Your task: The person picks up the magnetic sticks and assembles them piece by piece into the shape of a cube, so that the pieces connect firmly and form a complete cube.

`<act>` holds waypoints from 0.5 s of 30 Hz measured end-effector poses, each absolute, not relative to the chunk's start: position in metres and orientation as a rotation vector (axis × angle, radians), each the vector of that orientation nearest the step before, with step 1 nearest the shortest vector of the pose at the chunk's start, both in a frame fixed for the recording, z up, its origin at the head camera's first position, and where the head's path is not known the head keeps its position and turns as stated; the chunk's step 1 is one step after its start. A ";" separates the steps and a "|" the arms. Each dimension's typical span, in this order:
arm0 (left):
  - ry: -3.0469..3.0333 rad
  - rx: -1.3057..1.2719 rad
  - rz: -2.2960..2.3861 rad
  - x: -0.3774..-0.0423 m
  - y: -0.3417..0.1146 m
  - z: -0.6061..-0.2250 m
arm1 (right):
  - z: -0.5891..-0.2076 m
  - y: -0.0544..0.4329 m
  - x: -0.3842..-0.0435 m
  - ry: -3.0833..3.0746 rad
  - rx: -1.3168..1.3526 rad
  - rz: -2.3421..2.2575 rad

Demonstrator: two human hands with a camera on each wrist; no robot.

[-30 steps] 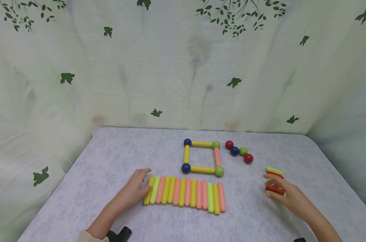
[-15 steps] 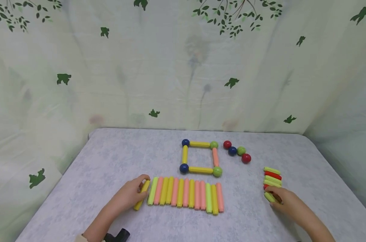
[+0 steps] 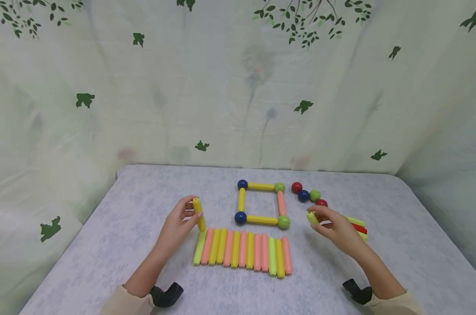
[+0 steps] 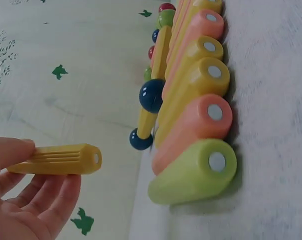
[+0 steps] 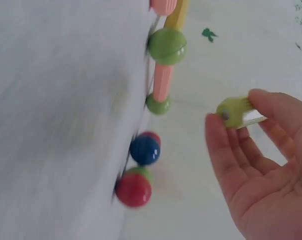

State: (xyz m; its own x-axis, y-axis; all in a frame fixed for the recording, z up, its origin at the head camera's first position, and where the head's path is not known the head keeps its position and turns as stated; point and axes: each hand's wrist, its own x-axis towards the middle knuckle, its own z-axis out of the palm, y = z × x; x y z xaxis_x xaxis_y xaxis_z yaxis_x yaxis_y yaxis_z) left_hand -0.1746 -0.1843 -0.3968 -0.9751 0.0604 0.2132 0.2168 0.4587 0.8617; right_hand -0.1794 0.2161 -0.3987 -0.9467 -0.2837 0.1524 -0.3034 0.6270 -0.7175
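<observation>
My left hand [image 3: 178, 222] pinches a yellow magnetic stick [image 3: 199, 214] between thumb and fingers, raised nearly upright over the left end of a row of sticks [image 3: 235, 249]. In the left wrist view, that yellow stick [image 4: 66, 159] shows a silver disc on its end. A short light green magnetic stick [image 3: 311, 218] is pinched in my right hand [image 3: 338, 227], right of the square of sticks and balls [image 3: 262, 220]. The right wrist view shows the green stick [image 5: 233, 111] held by thumb and fingertips, apart from the balls.
Beyond my right hand lie loose balls: a red one [image 3: 297, 187], a blue one [image 3: 304, 195], a green one [image 3: 315, 195] and another red one [image 3: 321, 202]. Short green and red sticks [image 3: 359, 227] lie partly hidden behind that hand. A leaf-patterned curtain [image 3: 222, 87] backs the table.
My left hand has taken the yellow stick from the row's left end, lifted it and tipped it up. My right hand has picked up a short green stick and carried it left.
</observation>
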 end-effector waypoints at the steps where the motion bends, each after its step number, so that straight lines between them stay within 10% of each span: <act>1: -2.512 -0.268 -1.577 -0.177 -0.181 -0.396 | -0.399 0.211 -0.184 -2.790 0.511 1.274; 15: -2.162 -0.408 -2.013 -0.204 -0.121 -0.387 | -0.417 0.157 -0.228 -2.759 0.497 1.435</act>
State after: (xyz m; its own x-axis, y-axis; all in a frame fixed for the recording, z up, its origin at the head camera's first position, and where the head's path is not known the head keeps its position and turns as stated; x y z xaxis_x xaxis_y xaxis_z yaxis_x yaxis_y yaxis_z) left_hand -0.2045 -0.1206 -0.3873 -0.9501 0.0900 0.2986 0.3042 0.0571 0.9509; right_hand -0.2278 0.1569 -0.4169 -0.9501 -0.2802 0.1370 -0.2731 0.5351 -0.7994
